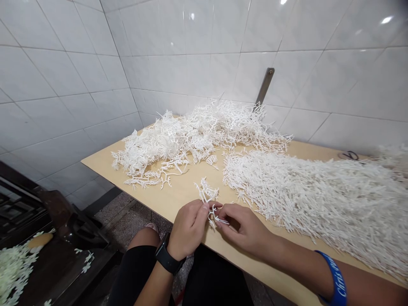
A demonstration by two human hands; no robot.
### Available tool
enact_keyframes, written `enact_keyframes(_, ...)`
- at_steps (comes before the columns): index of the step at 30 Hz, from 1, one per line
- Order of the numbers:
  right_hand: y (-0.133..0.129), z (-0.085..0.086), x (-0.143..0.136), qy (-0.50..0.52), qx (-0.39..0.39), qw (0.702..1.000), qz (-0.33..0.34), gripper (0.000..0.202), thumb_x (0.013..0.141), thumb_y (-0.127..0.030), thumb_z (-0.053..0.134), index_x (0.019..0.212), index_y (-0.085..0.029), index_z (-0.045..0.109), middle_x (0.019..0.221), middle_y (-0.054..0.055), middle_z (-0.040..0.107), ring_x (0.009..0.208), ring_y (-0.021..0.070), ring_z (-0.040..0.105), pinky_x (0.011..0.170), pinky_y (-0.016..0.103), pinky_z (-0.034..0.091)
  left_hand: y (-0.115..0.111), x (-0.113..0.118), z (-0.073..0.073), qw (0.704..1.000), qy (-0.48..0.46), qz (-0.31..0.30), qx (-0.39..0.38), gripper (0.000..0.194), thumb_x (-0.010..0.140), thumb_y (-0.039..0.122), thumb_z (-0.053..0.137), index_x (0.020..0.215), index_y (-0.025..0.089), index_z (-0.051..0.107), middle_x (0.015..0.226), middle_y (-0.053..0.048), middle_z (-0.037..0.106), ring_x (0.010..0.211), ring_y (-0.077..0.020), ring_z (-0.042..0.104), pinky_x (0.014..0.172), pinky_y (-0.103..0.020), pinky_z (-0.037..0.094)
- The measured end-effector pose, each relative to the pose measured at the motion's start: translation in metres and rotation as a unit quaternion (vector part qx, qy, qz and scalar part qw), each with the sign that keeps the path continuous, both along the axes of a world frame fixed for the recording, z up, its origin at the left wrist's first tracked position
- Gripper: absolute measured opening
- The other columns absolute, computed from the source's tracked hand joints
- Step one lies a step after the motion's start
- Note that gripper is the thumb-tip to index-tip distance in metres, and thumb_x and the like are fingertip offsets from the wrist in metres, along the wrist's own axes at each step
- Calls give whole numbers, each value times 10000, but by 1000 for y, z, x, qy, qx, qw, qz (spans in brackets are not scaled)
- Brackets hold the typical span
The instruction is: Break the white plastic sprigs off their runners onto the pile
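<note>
Near the front edge of the table, my left hand (190, 227) pinches a white branching plastic sprig (206, 192) between thumb and fingers. Its thin forked twigs stick up above the thumb and hang below it. Right beside it, my right hand (242, 226) has thumb and forefinger closed on the lower twigs of the same sprig. Beyond my hands lies a loose, tangled heap of similar white branched pieces (197, 129). To the right, a denser pile of thin white sprigs (318, 191) spreads along the table.
The pale wooden table (183, 191) stands against a tiled wall (204, 38). A metal bracket (264, 87) rises behind the heap, and a dark loop (348, 155) lies at the back right. Dark furniture (60, 212) holding pale flower-shaped pieces (14, 270) stands at the left.
</note>
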State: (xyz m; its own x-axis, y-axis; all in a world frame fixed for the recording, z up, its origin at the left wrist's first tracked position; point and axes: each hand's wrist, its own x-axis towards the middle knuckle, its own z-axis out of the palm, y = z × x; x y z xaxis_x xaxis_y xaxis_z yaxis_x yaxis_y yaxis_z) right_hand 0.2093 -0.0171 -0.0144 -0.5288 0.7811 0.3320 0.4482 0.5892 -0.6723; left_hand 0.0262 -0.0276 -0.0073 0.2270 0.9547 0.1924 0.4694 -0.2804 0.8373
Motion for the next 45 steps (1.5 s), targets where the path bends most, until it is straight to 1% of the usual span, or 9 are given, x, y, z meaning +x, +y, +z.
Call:
enact_keyframes(10,0,1,0,11,6,1000,15,242,932,-261,526,702,-186,524,648,-10,549,620,129,500,616,249,362,1,0,-2,1000,-28,-1,-11,463,1011,301,290,1126,204,728,1001,-52,734,902,-189,641,859,-290,457)
enact_keyframes(16,-1,5,0,10,1,1000,28,262,957,-253,496,707,-183,526,636,-19,517,618,124,483,614,248,349,1,0,-3,999,-36,9,-4,443,1019,306,307,1118,210,728,1003,-42,743,921,-183,650,865,-288,456)
enact_keyframes(20,0,6,0,10,-2,999,37,251,963,-246,483,729,-181,550,658,-9,545,642,130,499,631,255,362,1,0,-3,999,-42,7,-7,441,1019,307,312,1112,203,730,998,-46,744,919,-183,655,850,-288,460)
enact_keyframes(22,0,6,1,9,-11,999,38,233,962,-250,480,762,-181,579,684,2,577,664,139,522,647,265,379,1,0,-4,999,-40,9,-4,440,1018,309,314,1107,203,732,1008,-48,743,922,-184,654,853,-289,459)
enact_keyframes(26,-2,6,2,17,-41,999,24,153,942,-254,504,932,-187,641,806,27,665,737,164,587,704,295,421,1,1,-5,999,-32,12,3,435,1018,314,318,1112,207,729,1030,-51,739,931,-186,651,858,-292,457)
enact_keyframes(29,-2,5,2,20,-49,998,22,159,931,-269,522,969,-183,650,845,38,686,767,176,608,726,312,436,2,1,-5,1000,-25,9,6,438,1018,314,315,1114,201,727,1020,-57,738,928,-190,651,839,-290,459)
enact_keyframes(35,-1,6,2,14,-48,998,30,171,935,-292,517,931,-181,647,861,46,688,797,190,606,743,328,432,1,3,-2,1000,-12,12,3,445,1017,311,307,1099,202,731,959,-55,732,888,-187,649,793,-280,455)
enact_keyframes(38,-1,7,2,11,-44,998,34,176,942,-288,503,893,-182,635,828,41,672,778,184,591,733,321,423,0,3,-1,1000,-14,15,4,441,1014,309,314,1085,201,736,924,-51,726,887,-188,646,803,-279,454)
enact_keyframes(45,0,7,1,-4,-33,999,40,206,960,-264,468,821,-184,597,752,19,619,721,163,545,695,297,396,0,2,-1,1000,1,15,7,433,1009,296,317,1089,206,734,903,-43,720,872,-187,642,767,-271,447)
